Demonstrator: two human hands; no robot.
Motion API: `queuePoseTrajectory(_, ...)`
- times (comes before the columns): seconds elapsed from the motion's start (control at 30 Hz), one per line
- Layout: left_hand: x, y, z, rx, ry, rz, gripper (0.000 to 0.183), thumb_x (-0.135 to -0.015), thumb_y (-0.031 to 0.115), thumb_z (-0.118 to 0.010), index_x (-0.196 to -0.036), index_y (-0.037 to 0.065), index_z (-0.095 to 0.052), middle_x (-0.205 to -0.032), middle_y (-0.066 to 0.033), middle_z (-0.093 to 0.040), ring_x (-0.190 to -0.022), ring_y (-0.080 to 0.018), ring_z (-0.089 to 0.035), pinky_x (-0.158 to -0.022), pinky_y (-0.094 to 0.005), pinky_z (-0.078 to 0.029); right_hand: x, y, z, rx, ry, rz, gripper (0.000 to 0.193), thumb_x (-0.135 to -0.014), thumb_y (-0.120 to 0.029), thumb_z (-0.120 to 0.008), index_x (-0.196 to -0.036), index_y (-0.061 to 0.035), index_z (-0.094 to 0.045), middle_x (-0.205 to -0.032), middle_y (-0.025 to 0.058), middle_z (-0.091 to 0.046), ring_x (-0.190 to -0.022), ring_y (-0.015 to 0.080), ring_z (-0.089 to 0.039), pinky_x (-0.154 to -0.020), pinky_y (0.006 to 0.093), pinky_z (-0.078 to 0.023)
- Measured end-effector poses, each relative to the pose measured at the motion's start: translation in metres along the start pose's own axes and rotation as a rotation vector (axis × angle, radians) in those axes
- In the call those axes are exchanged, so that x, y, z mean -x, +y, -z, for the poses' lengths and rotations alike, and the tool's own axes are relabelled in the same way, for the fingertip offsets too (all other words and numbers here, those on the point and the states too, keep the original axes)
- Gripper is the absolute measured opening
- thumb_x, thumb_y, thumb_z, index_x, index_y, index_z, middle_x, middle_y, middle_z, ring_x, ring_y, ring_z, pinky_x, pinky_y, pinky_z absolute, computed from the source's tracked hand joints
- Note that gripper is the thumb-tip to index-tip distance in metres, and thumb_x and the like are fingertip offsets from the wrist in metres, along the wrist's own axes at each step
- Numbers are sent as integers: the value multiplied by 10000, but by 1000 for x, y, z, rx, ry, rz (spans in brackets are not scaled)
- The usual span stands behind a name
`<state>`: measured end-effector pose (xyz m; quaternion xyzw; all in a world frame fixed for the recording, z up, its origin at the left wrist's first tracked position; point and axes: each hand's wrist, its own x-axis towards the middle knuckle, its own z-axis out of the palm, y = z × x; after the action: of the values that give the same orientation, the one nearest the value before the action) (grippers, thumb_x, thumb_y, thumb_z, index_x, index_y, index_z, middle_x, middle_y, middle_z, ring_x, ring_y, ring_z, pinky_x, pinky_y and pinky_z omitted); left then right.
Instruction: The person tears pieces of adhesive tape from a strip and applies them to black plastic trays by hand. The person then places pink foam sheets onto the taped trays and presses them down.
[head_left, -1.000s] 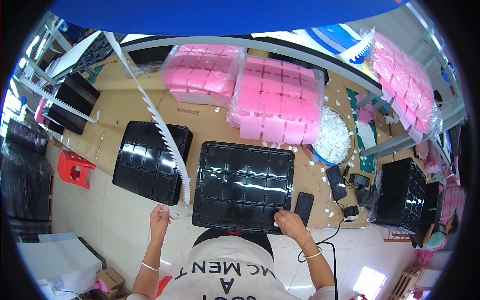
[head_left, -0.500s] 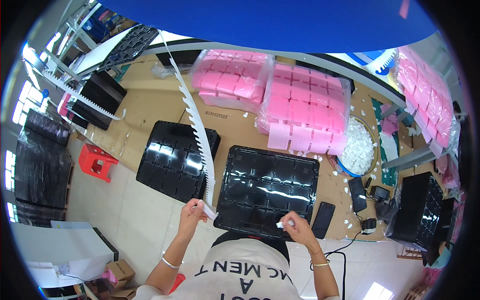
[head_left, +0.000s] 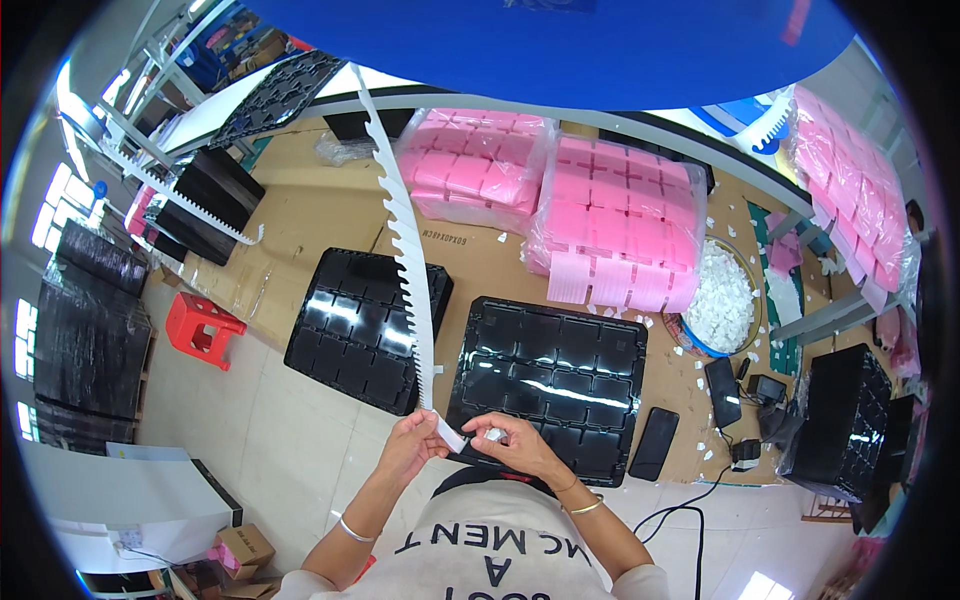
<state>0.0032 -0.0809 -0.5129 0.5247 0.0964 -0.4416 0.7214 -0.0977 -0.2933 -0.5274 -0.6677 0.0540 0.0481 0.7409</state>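
Glossy black plastic tray (head_left: 545, 385), cardboard tabletop (head_left: 300, 225)

Upper end of the white toothed strip (head_left: 400, 230) lost behind the blue cap brim (head_left: 560, 50). Near edge of the black compartment tray (head_left: 548, 385) covered by both hands. Small white piece pinched in the right hand (head_left: 515, 445) too small to identify.
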Motion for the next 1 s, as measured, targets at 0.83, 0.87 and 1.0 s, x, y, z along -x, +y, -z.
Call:
queuePoseTrajectory(0.83, 1, 1, 51, -207, 243, -196, 148, -1025, 220, -547, -1010, 73, -560, -869, -86, -672, -732, -166, -686, -638, -279, -567, 142, 21, 97, 745, 296, -48, 41, -851, -67, -679, -860, -27, -683, -837, 109, -621, -751, 272, -639, -637, 358, -525)
queuePoseTrajectory(0.87, 2, 6, 54, -235, 270, -224, 177, -1030, 239, -545, -977, 72, -570, -839, -76, -671, -717, -144, -668, -626, -264, -550, 148, 25, 103, 873, 232, -89, 40, -849, -63, -645, -838, -26, -654, -804, 129, -584, -768, 314, -628, -681, 404, -524)
queuePoseTrajectory(1.0, 11, 19, 62, -385, 333, -287, 210, -1036, 255, -538, -964, 61, -575, -813, -81, -684, -707, -129, -655, -614, -249, -523, 149, 48, 113, 1025, 167, -120, 54, -834, -72, -660, -816, -28, -634, -819, 141, -591, -782, 348, -626, -706, 435, -525)
